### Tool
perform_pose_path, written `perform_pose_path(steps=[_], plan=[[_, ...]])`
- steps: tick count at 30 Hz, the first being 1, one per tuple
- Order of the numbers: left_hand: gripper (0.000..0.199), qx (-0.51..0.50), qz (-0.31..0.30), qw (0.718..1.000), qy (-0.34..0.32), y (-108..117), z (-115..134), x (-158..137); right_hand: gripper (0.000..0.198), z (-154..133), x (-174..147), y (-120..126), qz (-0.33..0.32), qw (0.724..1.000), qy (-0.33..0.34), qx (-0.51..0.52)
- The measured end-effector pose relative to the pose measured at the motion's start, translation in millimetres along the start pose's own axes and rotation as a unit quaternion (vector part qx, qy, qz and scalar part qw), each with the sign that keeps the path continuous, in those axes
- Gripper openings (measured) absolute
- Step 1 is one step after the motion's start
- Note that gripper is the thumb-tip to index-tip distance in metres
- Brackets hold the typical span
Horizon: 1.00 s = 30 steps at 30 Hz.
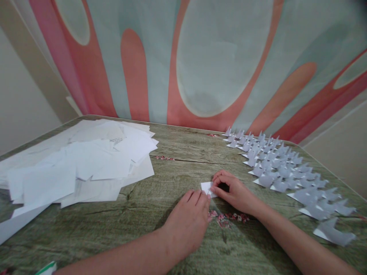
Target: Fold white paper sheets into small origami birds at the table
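Observation:
A small piece of folded white paper [207, 187] is between my two hands, just above or on the wood-patterned table. My left hand [190, 217] has its fingers bent over the paper's near left edge, and its thumb is mostly hidden. From the right, my right hand [233, 191] pinches the paper's right side between thumb and fingers. Part of the paper is covered by the fingers, so its full shape does not show.
Loose white sheets [100, 160] lie in a spread heap on the left. Rows of small folded paper figures [269, 164] stand along the right side. The table [183, 145] has a printed wood and blossom pattern. A patterned wall covering [157, 76] rises behind. A green-and-white object [47, 268] shows at bottom left.

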<state>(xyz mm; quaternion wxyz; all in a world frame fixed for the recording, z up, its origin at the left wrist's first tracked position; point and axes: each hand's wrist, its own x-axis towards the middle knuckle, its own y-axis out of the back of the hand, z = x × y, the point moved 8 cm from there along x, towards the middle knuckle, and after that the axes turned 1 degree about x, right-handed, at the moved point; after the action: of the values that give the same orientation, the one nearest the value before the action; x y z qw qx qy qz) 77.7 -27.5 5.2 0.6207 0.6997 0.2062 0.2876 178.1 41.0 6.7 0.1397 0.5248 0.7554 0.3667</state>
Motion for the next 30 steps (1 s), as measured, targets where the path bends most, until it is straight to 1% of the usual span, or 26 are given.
perform_pose_path(steps=[7, 14, 30], plan=[[0.042, 0.003, -0.013, 1.0, 0.0, 0.6, 0.6, 0.9, 0.008, -0.9, 0.1, 0.0, 0.009, 1.0, 0.0, -0.012], [0.041, 0.009, -0.005, 1.0, -0.001, 1.9, 0.9, 1.3, 0.009, 0.7, 0.5, 0.2, 0.02, 1.0, -0.004, -0.023], [0.038, 0.003, -0.007, 1.0, -0.005, 4.1, 0.6, 2.8, 0.008, 1.2, -0.5, -1.0, 0.03, 0.999, 0.001, -0.032]])
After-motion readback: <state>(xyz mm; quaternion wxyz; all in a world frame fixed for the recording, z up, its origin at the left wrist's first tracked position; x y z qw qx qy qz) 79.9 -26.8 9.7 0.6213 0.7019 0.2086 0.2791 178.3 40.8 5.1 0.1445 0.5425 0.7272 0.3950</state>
